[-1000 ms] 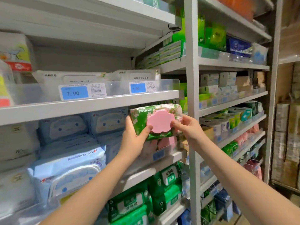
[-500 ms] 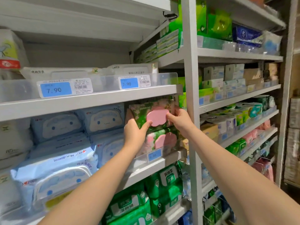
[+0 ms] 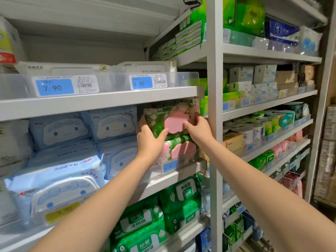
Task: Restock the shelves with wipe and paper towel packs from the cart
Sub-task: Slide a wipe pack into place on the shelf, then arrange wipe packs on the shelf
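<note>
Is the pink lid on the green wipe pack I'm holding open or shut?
Shut: the pink lid lies flat against the green wipe pack, no raised edge.

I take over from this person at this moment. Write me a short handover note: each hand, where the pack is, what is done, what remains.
The left hand grips the left end of the green floral wipe pack, thumb on its front.
The right hand holds the right end, thumb on the pink lid.
The pack is under the upper shelf, just above a matching pack on the middle shelf. I cannot tell if they touch.
Done: pack is inside its slot.
Left: set it down, release, fetch more. The cart is not in view.
</note>
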